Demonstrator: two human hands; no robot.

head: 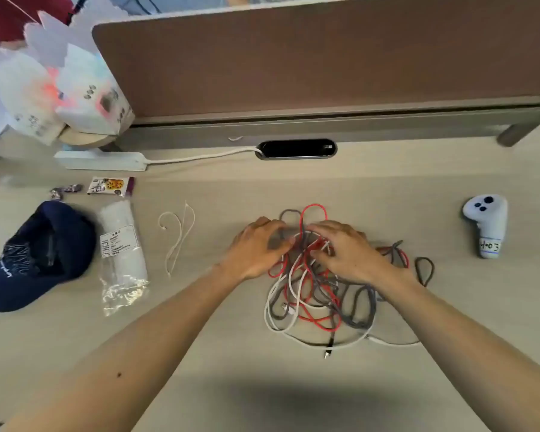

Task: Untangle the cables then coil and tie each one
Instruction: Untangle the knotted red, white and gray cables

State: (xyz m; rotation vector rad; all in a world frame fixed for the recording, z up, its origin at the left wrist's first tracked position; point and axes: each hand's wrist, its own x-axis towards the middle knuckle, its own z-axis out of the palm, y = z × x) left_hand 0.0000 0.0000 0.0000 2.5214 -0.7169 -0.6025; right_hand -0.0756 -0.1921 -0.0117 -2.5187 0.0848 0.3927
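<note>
Tangle of cables (309,294) sits mid-desk (231,369), right of centre, all three still knotted together: red cable (317,207) looping out at the far side, grey cable (424,269) trailing a loop off to the right, white cable (270,319) sweeping round the near edge, a dark plug end (328,347) poking out toward the person. Both hands down on the far half of the pile. Left hand (256,247) palm down, fingers bent, tips on the grey strands, motion-blurred, cannot tell if it pinches anything. Right hand (346,254) palm down, fingers curled into red and white strands, grip hidden under the fingers, cannot tell either. Hands close together, not touching. Loose white ties (178,238) lie left of the tangle, well apart from it; clear bag of ties (122,254) further left, navy cap (35,257) beside that. Snack packet (109,186) and white power strip (103,160) at far left, white controller (487,222) far right, brown divider (325,57) along the back
</note>
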